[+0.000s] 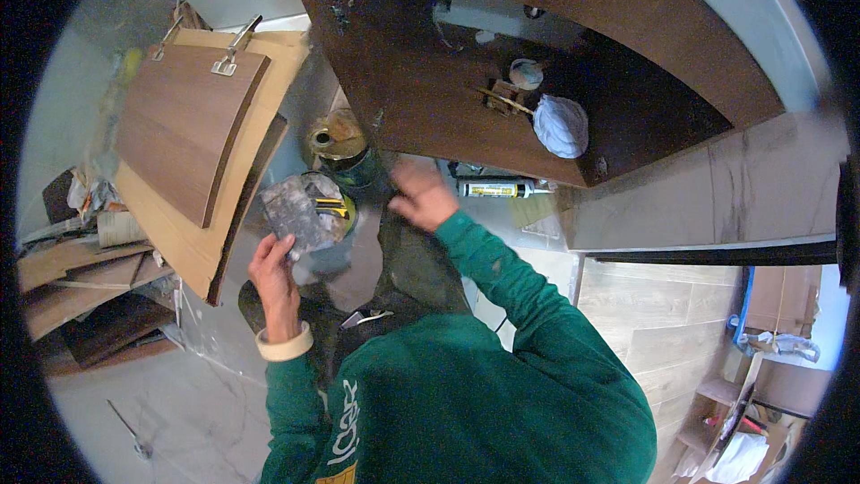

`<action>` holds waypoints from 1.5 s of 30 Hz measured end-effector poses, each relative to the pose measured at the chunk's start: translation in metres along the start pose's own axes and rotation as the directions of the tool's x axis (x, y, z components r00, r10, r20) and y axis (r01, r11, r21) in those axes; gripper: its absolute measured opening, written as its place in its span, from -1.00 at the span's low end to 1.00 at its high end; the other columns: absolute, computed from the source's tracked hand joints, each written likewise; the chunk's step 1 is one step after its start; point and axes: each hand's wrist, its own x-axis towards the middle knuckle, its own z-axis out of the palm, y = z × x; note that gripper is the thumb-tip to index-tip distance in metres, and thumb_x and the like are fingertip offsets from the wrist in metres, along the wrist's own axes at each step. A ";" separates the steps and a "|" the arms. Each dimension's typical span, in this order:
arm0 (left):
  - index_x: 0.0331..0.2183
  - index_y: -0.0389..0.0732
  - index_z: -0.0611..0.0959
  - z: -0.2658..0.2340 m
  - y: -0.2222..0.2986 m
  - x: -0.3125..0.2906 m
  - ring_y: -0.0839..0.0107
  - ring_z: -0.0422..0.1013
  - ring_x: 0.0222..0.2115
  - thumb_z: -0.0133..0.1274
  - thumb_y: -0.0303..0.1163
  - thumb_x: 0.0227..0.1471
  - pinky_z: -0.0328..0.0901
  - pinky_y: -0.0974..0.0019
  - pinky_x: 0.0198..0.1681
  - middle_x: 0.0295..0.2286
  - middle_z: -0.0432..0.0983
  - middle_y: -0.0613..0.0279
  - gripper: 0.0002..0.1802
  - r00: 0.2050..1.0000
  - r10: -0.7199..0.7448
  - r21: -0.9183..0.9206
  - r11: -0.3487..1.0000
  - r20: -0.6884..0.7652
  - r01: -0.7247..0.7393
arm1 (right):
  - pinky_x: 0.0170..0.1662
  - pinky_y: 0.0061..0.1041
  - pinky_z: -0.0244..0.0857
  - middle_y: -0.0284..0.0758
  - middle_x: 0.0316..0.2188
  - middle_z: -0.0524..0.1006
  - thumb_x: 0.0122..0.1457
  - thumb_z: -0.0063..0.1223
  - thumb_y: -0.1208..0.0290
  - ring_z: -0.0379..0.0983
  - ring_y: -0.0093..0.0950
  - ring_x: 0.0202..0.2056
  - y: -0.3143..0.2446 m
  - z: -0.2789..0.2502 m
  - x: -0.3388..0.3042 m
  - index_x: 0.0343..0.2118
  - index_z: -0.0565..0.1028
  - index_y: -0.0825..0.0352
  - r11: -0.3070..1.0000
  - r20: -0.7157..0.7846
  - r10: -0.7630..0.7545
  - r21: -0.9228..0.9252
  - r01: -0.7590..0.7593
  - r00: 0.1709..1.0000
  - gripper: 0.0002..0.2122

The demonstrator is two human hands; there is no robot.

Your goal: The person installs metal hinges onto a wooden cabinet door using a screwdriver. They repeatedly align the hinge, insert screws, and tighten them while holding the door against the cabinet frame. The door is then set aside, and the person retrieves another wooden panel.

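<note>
My left hand pinches the lower edge of a flat, grey, stained square piece between thumb and fingers. A roll of masking tape circles that wrist. Behind the grey piece sits a round container with a yellow-and-black item in it, partly hidden. My right hand is raised to the right of the container, smeared by motion; whether its fingers hold anything is unclear. Just beyond stands a stained metal tin with a round opening on top.
A brown panel is clamped to cardboard at left. The brown cabinet at upper right holds a small tub and a white cloth bundle. A sealant cartridge lies below it. Boards are stacked far left.
</note>
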 end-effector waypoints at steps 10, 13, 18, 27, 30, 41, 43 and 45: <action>-0.33 -0.37 0.59 0.013 -0.008 0.002 0.44 0.47 -0.39 0.20 -0.63 -0.17 0.35 0.38 -0.23 -0.38 0.58 0.18 -0.76 0.988 -0.054 -0.026 0.998 0.147 0.059 | 0.26 -0.16 -0.04 -0.09 0.06 0.40 0.28 -0.24 0.08 0.19 -0.16 0.18 -0.022 0.016 0.047 -0.01 0.48 0.27 0.985 0.405 0.056 0.124 -0.116 0.913 -0.58; -0.35 -0.36 0.64 0.034 -0.013 0.000 0.50 0.44 -0.42 0.21 -0.60 -0.15 0.31 0.44 -0.30 -0.38 0.57 0.22 -0.80 0.989 0.052 0.225 0.971 0.139 -0.082 | 0.19 -0.29 0.09 -0.16 0.10 0.38 0.27 -0.13 0.14 0.27 -0.27 0.14 -0.058 -0.005 0.027 0.08 0.40 0.26 0.730 0.170 0.357 0.562 -0.388 0.918 -0.60; -0.37 -0.30 0.67 0.087 -0.045 -0.031 0.51 0.32 -0.53 0.21 -0.53 -0.22 0.22 0.41 -0.45 -0.56 0.44 0.33 -0.78 0.813 0.272 0.610 0.550 0.515 -0.570 | -0.03 -0.47 0.28 -0.04 0.22 0.14 0.15 0.09 0.16 0.26 -0.37 0.08 -0.101 -0.038 0.006 0.33 -0.07 0.16 0.276 0.213 0.483 0.883 -0.379 0.849 -0.24; -0.25 -0.34 0.65 0.119 -0.052 -0.052 0.49 0.41 -0.44 0.30 -0.46 -0.21 0.34 0.44 -0.34 -0.43 0.49 0.25 -0.62 0.623 -0.013 0.394 0.785 0.782 -0.478 | -0.31 -0.40 0.41 -0.17 -0.23 0.54 0.24 -0.16 0.25 0.53 -0.34 -0.36 -0.044 -0.043 -0.073 -0.01 0.35 0.39 -0.361 0.337 0.740 0.929 -0.078 0.583 -0.64; -0.26 -0.36 0.65 0.088 -0.048 -0.035 0.50 0.45 -0.40 0.27 -0.44 -0.12 0.37 0.44 -0.26 -0.42 0.55 0.21 -0.69 0.723 -0.132 0.480 0.824 0.678 -0.300 | 0.02 -0.30 0.30 -0.04 -0.09 0.50 0.10 0.07 0.21 0.43 -0.15 -0.04 0.025 -0.065 -0.118 0.15 0.29 0.38 0.364 -0.251 0.929 0.748 -0.555 0.271 -0.43; -0.32 -0.37 0.65 -0.037 -0.012 0.008 0.45 0.47 -0.50 0.24 -0.37 -0.07 0.35 0.42 -0.41 -0.48 0.55 0.20 -0.72 0.943 -0.188 0.708 0.703 0.275 -0.066 | 0.05 0.00 0.11 0.07 0.11 0.24 -0.12 0.27 0.19 0.24 0.02 0.03 0.107 -0.083 -0.155 0.34 -0.11 -0.01 0.308 -0.649 0.716 -0.037 -0.951 0.257 -0.03; -0.32 -0.37 0.65 -0.035 -0.010 0.008 0.45 0.47 -0.50 0.23 -0.37 -0.06 0.34 0.42 -0.42 -0.50 0.55 0.21 -0.72 0.931 -0.194 0.707 0.702 0.311 -0.089 | 0.04 -0.03 0.13 0.10 0.07 0.25 -0.13 0.24 0.24 0.24 0.00 0.05 0.086 -0.047 -0.123 0.33 -0.07 -0.03 0.258 -0.544 0.787 -0.136 -0.957 0.290 -0.06; -0.32 -0.37 0.65 -0.030 -0.009 0.010 0.45 0.46 -0.51 0.23 -0.37 -0.06 0.34 0.42 -0.43 -0.52 0.54 0.22 -0.73 0.922 -0.193 0.695 0.712 0.335 -0.103 | 0.04 -0.02 0.12 0.09 0.09 0.23 -0.14 0.24 0.25 0.24 -0.01 0.05 0.068 -0.020 -0.102 0.33 -0.09 -0.05 0.404 -0.522 0.739 -0.160 -0.900 0.425 -0.05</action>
